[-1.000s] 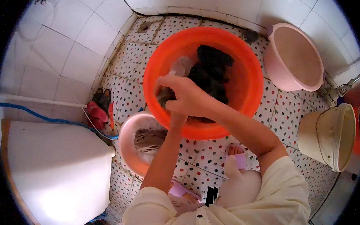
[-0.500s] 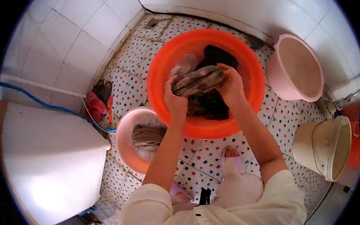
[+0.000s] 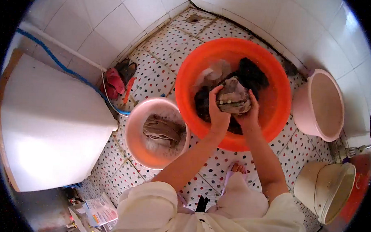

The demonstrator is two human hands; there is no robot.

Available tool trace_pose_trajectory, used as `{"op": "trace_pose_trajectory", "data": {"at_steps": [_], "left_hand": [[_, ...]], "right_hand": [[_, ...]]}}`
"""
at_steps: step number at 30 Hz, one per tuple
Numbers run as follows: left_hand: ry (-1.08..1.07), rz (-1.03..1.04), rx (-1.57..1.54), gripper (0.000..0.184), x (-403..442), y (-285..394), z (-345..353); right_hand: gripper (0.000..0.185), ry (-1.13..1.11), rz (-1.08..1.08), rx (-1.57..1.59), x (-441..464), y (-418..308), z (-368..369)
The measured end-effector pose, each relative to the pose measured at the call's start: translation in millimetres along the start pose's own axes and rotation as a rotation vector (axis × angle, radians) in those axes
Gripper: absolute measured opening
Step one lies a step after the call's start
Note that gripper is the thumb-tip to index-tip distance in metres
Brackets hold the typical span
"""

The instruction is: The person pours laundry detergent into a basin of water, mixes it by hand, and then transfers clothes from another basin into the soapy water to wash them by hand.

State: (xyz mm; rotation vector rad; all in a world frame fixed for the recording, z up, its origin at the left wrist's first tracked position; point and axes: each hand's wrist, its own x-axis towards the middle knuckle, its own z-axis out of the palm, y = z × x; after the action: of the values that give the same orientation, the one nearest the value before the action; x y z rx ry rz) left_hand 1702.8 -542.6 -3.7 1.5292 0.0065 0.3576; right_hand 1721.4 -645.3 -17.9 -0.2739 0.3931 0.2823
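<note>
Over the large orange basin [image 3: 283, 97], a bunched wet grey-brown garment [image 3: 235, 95] with small light spots that look like buttons is held between both hands. My left hand [image 3: 218, 114] grips its left side, and my right hand [image 3: 251, 113] closes round its right side and underside. Below and behind it lie dark cloth [image 3: 252, 75] and a pale whitish cloth [image 3: 213, 73] inside the basin. To the left, a small pink basin [image 3: 134, 149] contains brown cloth [image 3: 162, 129] in sudsy water.
A pink bucket [image 3: 300, 107] leans by the right wall, with a cream bucket [image 3: 310, 183] nearer. At left stand a white appliance-like box [image 3: 58, 132], a blue hose [image 3: 64, 66] and red shoes [image 3: 114, 81]. A floor drain [image 3: 193, 19] is in the far corner.
The garment was stretched lengthwise between my hands; now they are closer together and it is bunched into a compact bundle. The camera view has shifted, so the basins appear farther right.
</note>
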Motion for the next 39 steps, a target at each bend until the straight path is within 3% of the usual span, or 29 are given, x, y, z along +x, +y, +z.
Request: {"op": "trace_pose_trajectory", "data": {"at_steps": [4, 5, 6, 7, 8, 9, 10, 11, 12, 13, 14, 16, 17, 18, 20, 21, 22, 24, 25, 26, 28, 29, 33, 35, 39], "left_hand": [[-0.095, -0.132, 0.140, 0.067, -11, -48, -20], [-0.314, -0.273, -0.052, 0.077, -11, -55, -27], [-0.534, -0.412, -0.247, 0.086, -13, -61, -34], [-0.685, -0.598, -0.239, 0.084, -13, -48, -44], [-0.678, -0.597, -0.243, 0.084, -11, -41, -48], [-0.658, -0.919, -0.435, 0.074, -6, -35, -50], [-0.623, -1.238, -0.633, 0.066, -3, -27, -50], [-0.617, -1.234, -0.639, 0.066, -1, -9, -47], [-0.497, -1.171, -0.866, 0.057, 2, 15, -42], [-0.371, -1.094, -1.087, 0.053, 6, 26, -40], [-0.366, -1.086, -1.093, 0.053, 9, 16, -42], [-0.423, -0.959, -1.094, 0.039, 18, -36, -47], [-0.559, -0.937, -1.188, 0.031, 24, -72, -45], [-0.553, -0.928, -1.193, 0.031, 25, -61, -43], [-0.178, -0.947, -0.927, 0.024, 29, -15, -36], [-0.002, -0.845, -0.908, 0.017, 29, -5, -28], [0.000, -0.842, -0.911, 0.017, 28, -2, -22], [0.197, -0.560, -0.434, 0.022, 24, 2, -8], [0.156, -0.317, -0.113, 0.030, 17, -3, -2], [0.158, -0.315, -0.114, 0.030, 11, 6, 2], [0.065, 0.210, 0.233, 0.038, -3, 26, 10], [0.030, 0.140, 0.246, 0.041, -6, 34, 12], [-0.006, 0.197, 0.274, 0.042, -5, 37, 16], [-0.005, 0.083, 0.282, 0.044, -5, 38, 18], [-0.023, 0.121, 0.297, 0.047, -12, 28, 17]], "right_hand": [[0.027, 0.181, -0.206, -0.284, 13, -31, -9], [0.020, 0.241, -0.366, -0.342, 7, -30, 2], [0.020, 0.236, -0.363, -0.348, 3, -31, 6], [0.016, 0.249, -0.449, -0.474, 0, -31, 8], [0.012, 0.260, -0.534, -0.600, -3, -29, 9], [0.012, 0.256, -0.529, -0.606, -6, -25, 9], [0.012, 0.111, -0.648, -0.898, -9, -18, 10], [0.011, -0.048, -0.763, -1.185, -14, -11, 12], [0.011, -0.056, -0.761, -1.191, -18, -2, 15], [0.013, -0.221, -0.896, -1.430, -24, 8, 20], [0.015, -0.400, -1.027, -1.664, -28, 17, 23], [0.017, -0.511, -1.113, -1.663, -26, 33, 19], [0.020, -0.613, -1.203, -1.653, -25, 37, 18], [0.020, -0.626, -1.200, -1.655, -27, 37, 20], [0.022, -0.369, -1.265, -1.619, -30, 32, 24], [0.020, -0.249, -1.248, -1.569, -22, 28, 12], [0.020, -0.253, -1.248, -1.571, -20, 28, 13], [0.016, 0.083, -0.752, -0.779, -12, 27, 17], [0.013, 0.084, -0.712, -0.703, -4, 22, 8], [0.013, 0.081, -0.713, -0.704, -2, 15, 8], [0.014, -0.024, -0.479, -0.464, -1, 4, 8], [0.014, -0.025, -0.478, -0.464, 0, 2, 5], [0.015, -0.070, -0.329, -0.325, 4, -3, -5], [0.018, -0.023, -0.321, -0.316, 3, -2, -5], [0.024, -0.075, -0.224, -0.246, -9, 0, 1]]}}
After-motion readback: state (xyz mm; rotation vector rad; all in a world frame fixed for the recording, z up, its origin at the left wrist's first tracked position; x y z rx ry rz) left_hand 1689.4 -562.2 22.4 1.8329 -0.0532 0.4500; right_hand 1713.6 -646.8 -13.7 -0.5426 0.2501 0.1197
